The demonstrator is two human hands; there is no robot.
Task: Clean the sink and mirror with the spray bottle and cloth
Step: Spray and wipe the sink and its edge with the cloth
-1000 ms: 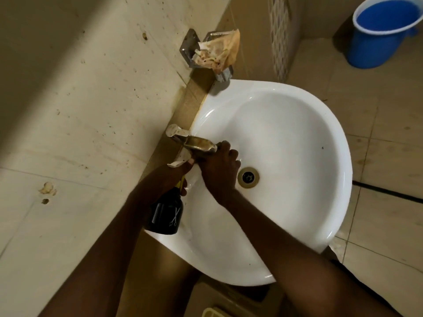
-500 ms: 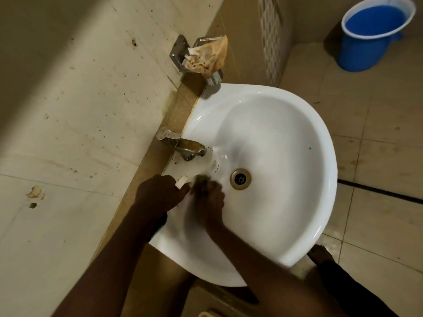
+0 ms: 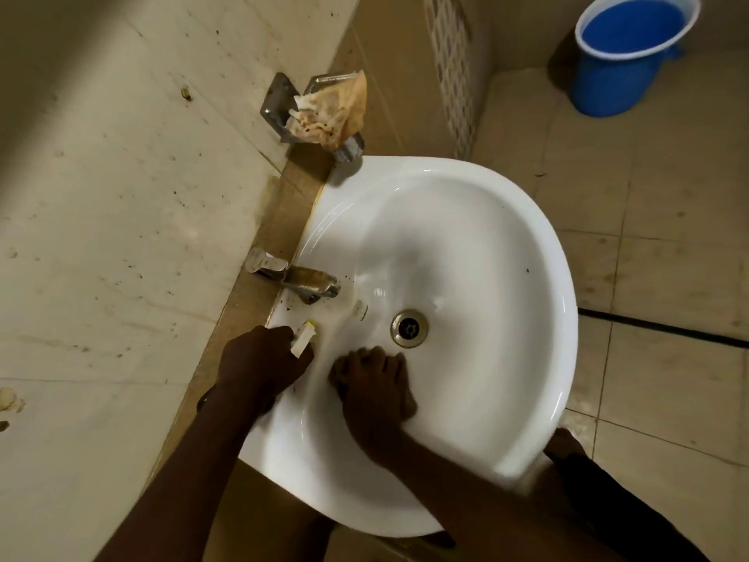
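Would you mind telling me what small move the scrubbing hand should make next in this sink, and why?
Probably slide the right hand, which presses a dark cloth on the basin below the drain, up toward the tap. Dark specks show on the sink around the tap base. The left hand holds the spray bottle's nozzle.

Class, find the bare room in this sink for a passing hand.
Free: the basin beyond the drain, out to the far rim. Crowded: between tap and drain, where the left hand and right hand work.
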